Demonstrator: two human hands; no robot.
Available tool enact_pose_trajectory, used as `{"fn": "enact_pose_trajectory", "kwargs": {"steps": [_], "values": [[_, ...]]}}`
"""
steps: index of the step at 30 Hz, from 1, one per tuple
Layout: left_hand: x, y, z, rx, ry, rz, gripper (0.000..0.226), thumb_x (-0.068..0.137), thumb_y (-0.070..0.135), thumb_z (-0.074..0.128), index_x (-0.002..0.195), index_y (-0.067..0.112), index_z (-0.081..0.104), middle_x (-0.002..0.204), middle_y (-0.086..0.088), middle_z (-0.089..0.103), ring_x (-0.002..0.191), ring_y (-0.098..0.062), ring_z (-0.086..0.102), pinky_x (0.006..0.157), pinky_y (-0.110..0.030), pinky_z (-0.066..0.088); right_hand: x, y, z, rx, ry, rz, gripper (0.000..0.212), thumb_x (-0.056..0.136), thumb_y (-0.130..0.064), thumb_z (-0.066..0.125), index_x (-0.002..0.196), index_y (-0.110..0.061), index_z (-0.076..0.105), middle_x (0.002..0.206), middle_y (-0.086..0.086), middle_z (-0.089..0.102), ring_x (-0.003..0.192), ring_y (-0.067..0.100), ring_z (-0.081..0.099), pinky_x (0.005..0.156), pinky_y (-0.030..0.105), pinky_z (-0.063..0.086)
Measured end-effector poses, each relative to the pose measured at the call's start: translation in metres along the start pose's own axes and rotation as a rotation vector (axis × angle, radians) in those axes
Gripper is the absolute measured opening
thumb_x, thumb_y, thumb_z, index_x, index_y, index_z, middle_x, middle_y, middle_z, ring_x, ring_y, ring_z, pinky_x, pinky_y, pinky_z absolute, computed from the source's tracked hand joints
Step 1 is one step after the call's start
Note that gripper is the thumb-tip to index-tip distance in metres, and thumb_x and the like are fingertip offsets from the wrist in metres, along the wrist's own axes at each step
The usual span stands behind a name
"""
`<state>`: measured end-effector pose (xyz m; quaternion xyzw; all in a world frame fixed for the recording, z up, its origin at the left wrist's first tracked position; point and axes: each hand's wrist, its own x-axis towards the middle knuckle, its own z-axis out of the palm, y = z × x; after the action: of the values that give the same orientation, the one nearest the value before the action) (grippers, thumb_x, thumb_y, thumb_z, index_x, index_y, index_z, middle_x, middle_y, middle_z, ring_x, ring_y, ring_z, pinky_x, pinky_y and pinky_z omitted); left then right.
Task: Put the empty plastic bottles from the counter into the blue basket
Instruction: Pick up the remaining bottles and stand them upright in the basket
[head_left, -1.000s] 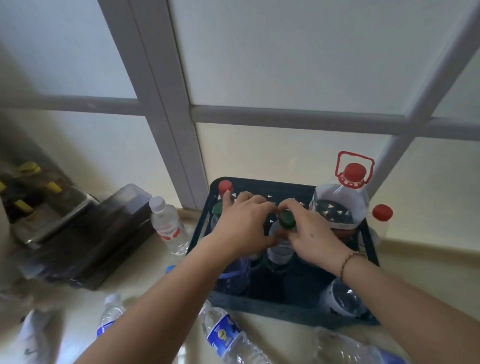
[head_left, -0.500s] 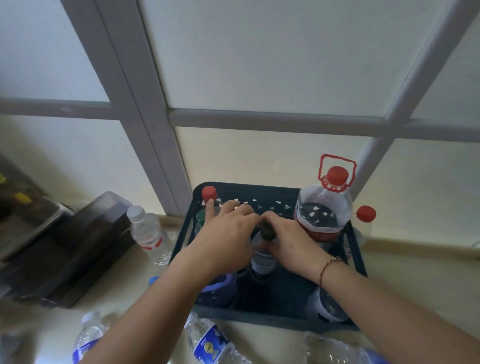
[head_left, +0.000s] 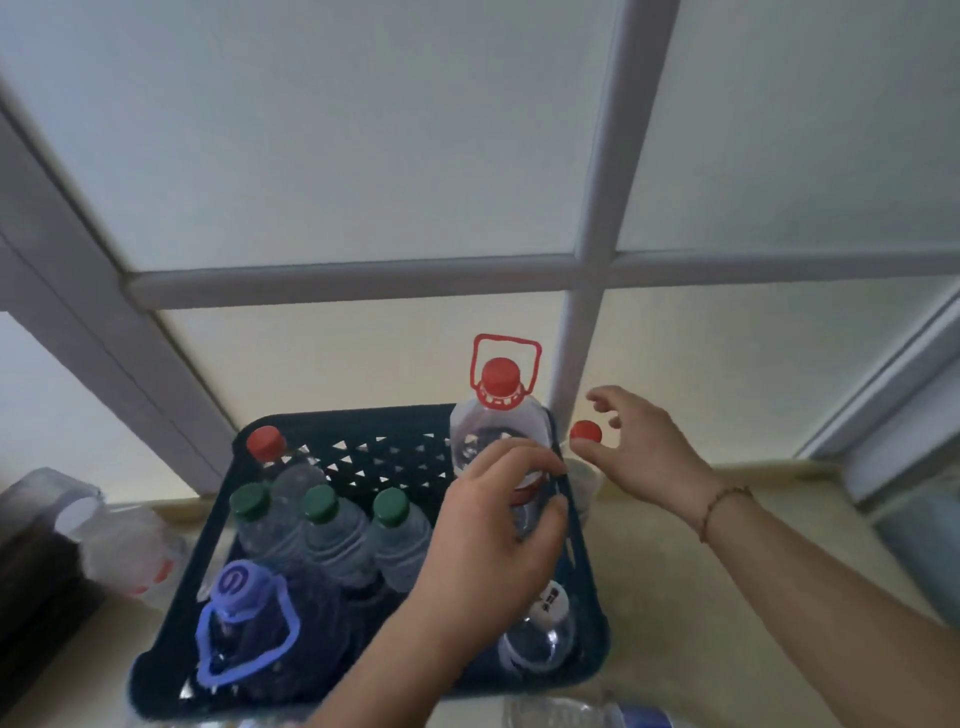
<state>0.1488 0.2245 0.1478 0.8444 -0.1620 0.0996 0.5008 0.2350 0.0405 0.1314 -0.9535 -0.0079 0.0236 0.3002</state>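
Basket (head_left: 587, 561) mostly filled; red-capped bottle (head_left: 585, 452) beside it is reached for by open right hand (head_left: 644, 457); left hand (head_left: 493, 540) open, empty.

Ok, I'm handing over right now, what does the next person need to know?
Left hand: open, empty, over the blue basket in front of the big red-capped jug.
Right hand: open, reaching at the red-capped bottle outside the basket's right wall; no grip yet.
Done: three green-capped bottles, a red-capped one, the blue-capped jug and a clear bottle are in the basket.
Left: that red-capped bottle, the white-capped bottle left of the basket, and a bottle at the near edge.
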Motion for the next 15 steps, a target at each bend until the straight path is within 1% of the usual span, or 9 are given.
{"fn": "enact_pose_trajectory", "kwargs": {"steps": [1,3,4,6,8,10,12,13,15], "values": [[0.003,-0.002,0.008,0.003,-0.002,-0.021,0.02,0.087,0.008,0.068,0.101,0.022,0.07,0.104,0.017,0.066,0.1,-0.001,0.063,0.085,-0.013,0.051,0.007,0.01,0.009,0.032,-0.071,0.013,0.056,0.084,-0.034,0.072,0.132,-0.017,0.05,0.128,0.005,0.06,0.116,0.023,0.057,0.09,0.029,0.044],[0.007,-0.005,0.018,0.013,0.0,-0.061,0.018,0.087,0.01,0.068,0.098,0.024,0.069,0.1,0.019,0.066,0.097,-0.002,0.064,0.084,-0.015,0.053,0.014,0.02,0.021,0.131,-0.137,0.012,0.037,0.085,-0.036,0.07,0.116,-0.02,0.057,0.114,0.003,0.065,0.108,0.023,0.061,0.084,0.029,0.047],[0.008,-0.006,0.021,0.019,-0.005,-0.075,0.017,0.087,0.013,0.068,0.098,0.026,0.069,0.1,0.019,0.066,0.097,-0.003,0.065,0.085,-0.018,0.055,0.016,0.025,0.025,0.153,-0.148,-0.004,0.028,0.086,-0.037,0.069,0.107,-0.022,0.059,0.107,0.001,0.066,0.103,0.022,0.062,0.082,0.03,0.048],[0.009,-0.007,0.027,0.048,-0.014,-0.067,0.015,0.087,0.02,0.067,0.1,0.027,0.068,0.101,0.02,0.065,0.097,-0.004,0.065,0.085,-0.022,0.057,0.016,0.033,0.028,0.19,-0.146,-0.037,0.019,0.088,-0.037,0.067,0.1,-0.024,0.06,0.102,0.0,0.067,0.098,0.021,0.062,0.081,0.03,0.049],[0.01,-0.004,0.033,0.091,-0.027,-0.048,0.021,0.086,0.025,0.069,0.106,0.029,0.065,0.105,0.022,0.063,0.101,0.0,0.062,0.088,-0.018,0.055,0.015,0.04,0.024,0.242,-0.126,-0.061,0.015,0.088,-0.032,0.068,0.097,-0.024,0.06,0.099,-0.001,0.067,0.098,0.021,0.063,0.08,0.029,0.048],[0.011,0.0,0.042,0.116,-0.05,-0.034,0.036,0.085,0.027,0.074,0.118,0.031,0.059,0.113,0.024,0.059,0.109,0.007,0.057,0.092,-0.008,0.048,0.012,0.046,0.009,0.264,-0.058,-0.1,0.013,0.087,-0.029,0.07,0.095,-0.027,0.06,0.096,-0.005,0.067,0.095,0.02,0.064,0.079,0.028,0.049],[0.017,0.003,0.055,0.13,-0.06,-0.029,0.057,0.083,0.032,0.078,0.132,0.033,0.049,0.129,0.023,0.053,0.118,0.011,0.051,0.1,-0.007,0.042,0.004,0.045,-0.023,0.325,0.038,-0.145,0.014,0.084,-0.028,0.073,0.092,-0.031,0.061,0.092,-0.01,0.067,0.088,0.017,0.065,0.074,0.027,0.049],[0.021,0.005,0.061,0.127,-0.061,-0.041,0.069,0.081,0.037,0.079,0.139,0.034,0.042,0.137,0.023,0.048,0.123,0.011,0.046,0.105,-0.008,0.037,-0.001,0.043,-0.044,0.367,0.084,-0.168,0.015,0.083,-0.027,0.074,0.09,-0.032,0.062,0.09,-0.011,0.068,0.085,0.018,0.066,0.071,0.029,0.051],[0.034,0.012,0.074,0.11,-0.058,-0.057,0.086,0.078,0.043,0.081,0.147,0.035,0.032,0.147,0.022,0.039,0.131,0.01,0.036,0.107,-0.006,0.027,-0.014,0.032,-0.088,0.438,0.151,-0.236,0.016,0.08,-0.029,0.075,0.091,-0.03,0.065,0.093,-0.005,0.072,0.085,0.024,0.068,0.069,0.04,0.058]]}}
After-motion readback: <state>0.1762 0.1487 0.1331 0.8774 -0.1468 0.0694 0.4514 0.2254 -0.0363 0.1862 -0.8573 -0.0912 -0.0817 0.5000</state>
